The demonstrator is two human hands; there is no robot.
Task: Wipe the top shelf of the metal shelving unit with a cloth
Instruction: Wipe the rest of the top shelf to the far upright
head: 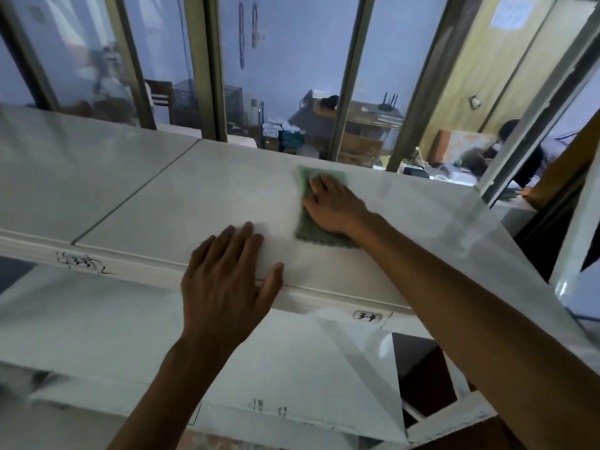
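The white metal top shelf (pixel 201 196) runs across the view at chest height. A green cloth (pixel 311 232) lies flat on it, right of the middle. My right hand (pixel 334 206) presses down on the cloth with the fingers spread, pointing toward the shelf's far edge; the hand covers the cloth's middle. My left hand (pixel 227 280) rests flat and bare on the shelf's front edge, fingers apart, a short way left of the cloth and not touching it.
A seam (pixel 136 190) divides the shelf into two panels. A lower shelf (pixel 97 336) sits below, with a "3-4" label (pixel 367 316) on the top shelf's front rail. Window bars (pixel 214 76) rise behind the shelf; an office with a seated person (pixel 513 147) lies beyond.
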